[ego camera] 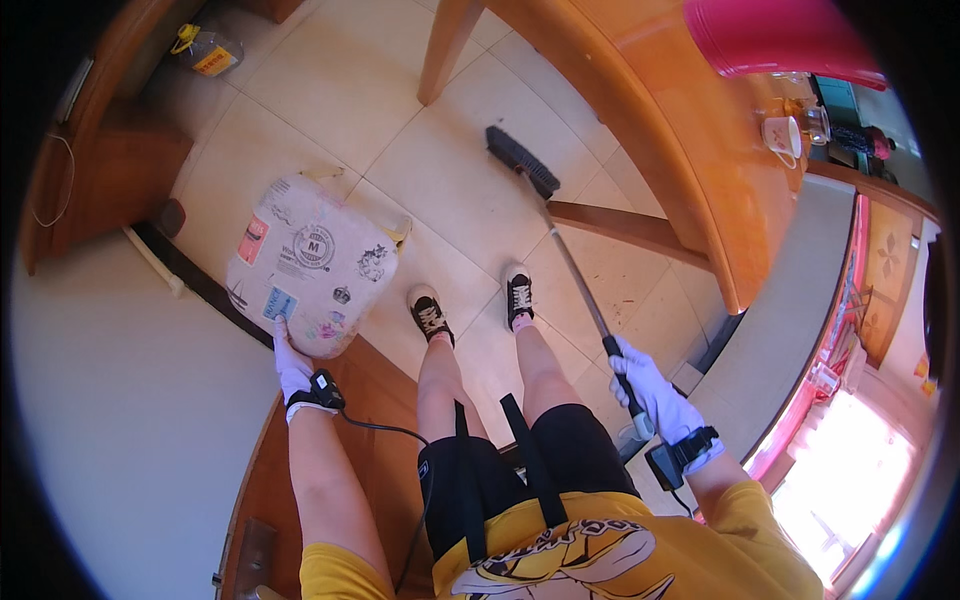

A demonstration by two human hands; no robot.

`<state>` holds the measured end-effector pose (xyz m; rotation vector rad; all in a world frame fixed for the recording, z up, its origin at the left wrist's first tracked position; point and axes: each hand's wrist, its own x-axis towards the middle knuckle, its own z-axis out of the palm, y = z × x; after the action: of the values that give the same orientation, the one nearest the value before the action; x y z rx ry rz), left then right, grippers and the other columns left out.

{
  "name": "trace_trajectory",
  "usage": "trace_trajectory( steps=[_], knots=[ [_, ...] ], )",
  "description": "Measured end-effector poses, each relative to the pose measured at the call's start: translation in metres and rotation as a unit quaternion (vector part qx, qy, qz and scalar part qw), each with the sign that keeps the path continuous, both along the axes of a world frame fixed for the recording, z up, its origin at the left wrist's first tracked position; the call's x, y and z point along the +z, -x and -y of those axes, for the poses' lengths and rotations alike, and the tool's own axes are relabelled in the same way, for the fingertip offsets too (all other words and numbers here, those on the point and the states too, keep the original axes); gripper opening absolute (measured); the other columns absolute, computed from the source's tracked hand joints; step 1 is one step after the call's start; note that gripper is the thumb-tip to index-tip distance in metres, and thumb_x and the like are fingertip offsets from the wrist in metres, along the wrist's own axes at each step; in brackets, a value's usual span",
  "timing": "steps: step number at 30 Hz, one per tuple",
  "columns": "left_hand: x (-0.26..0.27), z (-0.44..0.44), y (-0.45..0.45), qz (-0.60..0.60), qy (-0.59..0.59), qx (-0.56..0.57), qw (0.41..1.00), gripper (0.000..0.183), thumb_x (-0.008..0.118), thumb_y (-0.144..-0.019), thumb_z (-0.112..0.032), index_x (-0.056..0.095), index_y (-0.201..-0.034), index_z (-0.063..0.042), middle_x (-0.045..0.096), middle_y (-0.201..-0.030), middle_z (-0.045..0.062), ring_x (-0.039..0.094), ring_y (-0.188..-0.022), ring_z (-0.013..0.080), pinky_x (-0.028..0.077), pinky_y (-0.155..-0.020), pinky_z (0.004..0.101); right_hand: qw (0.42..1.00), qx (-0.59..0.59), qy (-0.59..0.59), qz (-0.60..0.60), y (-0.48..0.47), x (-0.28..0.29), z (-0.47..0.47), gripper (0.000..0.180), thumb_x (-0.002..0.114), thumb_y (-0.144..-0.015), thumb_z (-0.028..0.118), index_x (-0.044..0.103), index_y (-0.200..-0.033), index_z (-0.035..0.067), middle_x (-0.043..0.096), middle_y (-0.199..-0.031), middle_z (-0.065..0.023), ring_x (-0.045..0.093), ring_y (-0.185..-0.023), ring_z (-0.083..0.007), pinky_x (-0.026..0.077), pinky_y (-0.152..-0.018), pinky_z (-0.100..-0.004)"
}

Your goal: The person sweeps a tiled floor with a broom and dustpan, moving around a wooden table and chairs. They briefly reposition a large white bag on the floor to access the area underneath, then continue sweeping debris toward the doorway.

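Note:
My left hand [293, 361], in a white glove, grips the near edge of a stool's padded seat [341, 232], its thumb on top. Stamp and crown prints cover the pale seat, and two cream legs [403, 234] show past its far side. Whether the stool stands on the floor or is lifted, I cannot tell. My right hand [654, 394], also gloved, is closed around the black grip of a broom handle [581, 281]. At the handle's far end, the dark bristle head [523, 160] rests on the tiles beside a table leg.
A wooden table [652, 82] curves along the right, bearing a mug [782, 139] and a pink container [780, 37]. Small debris [622, 302] lies on the tiled floor [442, 165]. A yellow-capped plastic bottle [210, 52] stands far left, near wooden furniture [135, 169].

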<state>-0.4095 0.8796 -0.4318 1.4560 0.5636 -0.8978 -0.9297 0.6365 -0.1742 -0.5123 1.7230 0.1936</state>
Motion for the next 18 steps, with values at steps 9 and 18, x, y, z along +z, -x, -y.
trace_trajectory(
  steps=[9,18],
  knots=[
    [0.012,-0.008,-0.006,0.14,-0.146,-0.146,0.968,0.073,0.068,-0.096,-0.036,0.037,-0.146,0.007,0.051,-0.143,0.021,0.051,-0.131,0.0267,0.043,-0.109,0.0371,0.995,-0.062,-0.039,0.069,0.015,0.118,-0.026,0.06,0.052,-0.101,0.019,0.032,-0.157,0.02,0.059,-0.063,-0.0047,0.052,-0.042,-0.0135,0.043,-0.038,-0.0254],
    [0.072,-0.04,0.095,0.238,-0.201,-0.235,0.921,0.068,0.064,-0.098,-0.015,0.029,-0.149,0.011,0.037,-0.153,0.028,0.043,-0.141,0.031,0.036,-0.116,0.0385,0.77,-0.388,-0.296,0.411,0.025,0.034,-0.002,0.035,0.055,-0.104,0.034,0.045,-0.082,0.009,0.043,-0.059,0.0037,0.041,-0.042,-0.0013,0.035,-0.035,-0.0141]
  ],
)
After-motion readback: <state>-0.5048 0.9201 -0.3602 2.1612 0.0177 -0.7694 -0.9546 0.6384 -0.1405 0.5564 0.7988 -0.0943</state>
